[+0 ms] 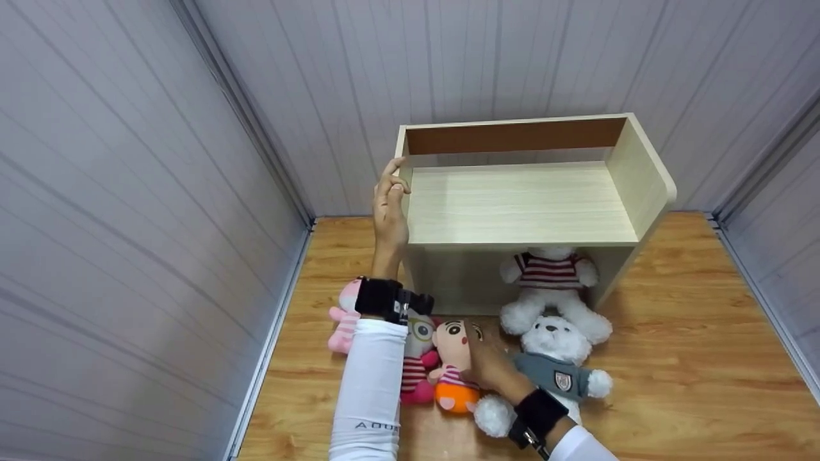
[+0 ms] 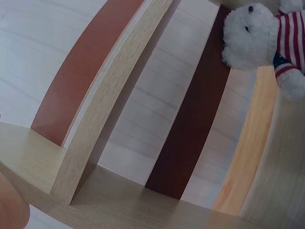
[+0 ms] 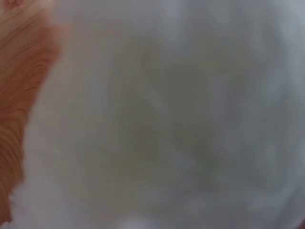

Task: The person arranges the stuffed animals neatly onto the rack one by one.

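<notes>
My left hand (image 1: 389, 214) holds the left side panel of a small pale wooden shelf (image 1: 522, 202), its fingers bent at the panel's edge. My right hand (image 1: 492, 362) grips a plush doll (image 1: 451, 342) in orange shorts by the head, covering part of its face; its fingertips are hidden. Beside that wrist lies a white teddy bear (image 1: 557, 339) in a grey-green top. Another white teddy bear (image 1: 549, 272) in a striped sweater sits in the lower compartment, its legs out in front. White fur (image 3: 152, 124) blurs most of the right wrist view.
Left of the doll lie a plush toy with big round eyes (image 1: 418, 378) and a pink plush toy (image 1: 344, 320), partly behind my left arm. The shelf stands on a wood-grain floor (image 1: 692, 358) near the panelled back wall (image 1: 461, 57). Brown strips (image 2: 190, 114) cross its back.
</notes>
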Motion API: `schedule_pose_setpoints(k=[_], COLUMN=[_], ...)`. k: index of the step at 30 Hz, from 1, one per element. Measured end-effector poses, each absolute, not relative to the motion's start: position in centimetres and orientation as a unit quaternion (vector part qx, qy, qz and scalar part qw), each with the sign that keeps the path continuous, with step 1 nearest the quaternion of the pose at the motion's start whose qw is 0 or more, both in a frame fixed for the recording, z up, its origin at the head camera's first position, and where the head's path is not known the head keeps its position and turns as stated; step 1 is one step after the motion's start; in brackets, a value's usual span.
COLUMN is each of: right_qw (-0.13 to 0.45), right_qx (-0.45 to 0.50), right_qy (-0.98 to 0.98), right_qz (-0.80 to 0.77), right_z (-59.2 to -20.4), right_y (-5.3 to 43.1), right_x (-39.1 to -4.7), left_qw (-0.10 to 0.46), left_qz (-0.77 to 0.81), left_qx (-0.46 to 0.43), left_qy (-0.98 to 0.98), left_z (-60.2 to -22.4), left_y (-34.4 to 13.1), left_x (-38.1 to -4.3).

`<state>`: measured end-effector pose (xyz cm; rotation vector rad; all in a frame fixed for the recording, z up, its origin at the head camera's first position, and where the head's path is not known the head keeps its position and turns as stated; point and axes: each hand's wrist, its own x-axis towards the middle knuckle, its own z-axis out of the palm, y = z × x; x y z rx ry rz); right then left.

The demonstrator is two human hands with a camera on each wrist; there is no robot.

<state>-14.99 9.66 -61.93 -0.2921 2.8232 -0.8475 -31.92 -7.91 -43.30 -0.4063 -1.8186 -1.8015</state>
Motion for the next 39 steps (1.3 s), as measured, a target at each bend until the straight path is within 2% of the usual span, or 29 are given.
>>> schedule_pose_setpoints(k=[3, 10, 28, 39], right_qw=[0.097, 0.075, 0.098, 0.073], right_qx=[-0.087, -0.066, -0.077, -0.046], right_qy=[0.951, 0.956, 0.954, 0.947], right_qz=[-0.279, -0.277, -0.272, -0.309], right_z=[-62.0, -62.5, -63.3, -63.7], right_y=[9.5, 9.2, 9.8, 10.0], right_x=[-15.0, -15.1, -15.6, -15.5], left_qw=[0.272, 0.265, 0.265, 0.258], left_qz=[-0.670, -0.666, -0.674, -0.680], left_qx=[-0.149, -0.145, -0.145, -0.150], left_qy=[-0.675, -0.682, -0.674, -0.670], left_z=[-43.2, -43.2, -43.1, -43.1], left_y=[-8.0, -8.0, -7.7, -7.2], left_x=[-31.9, -31.9, -32.0, -31.9])
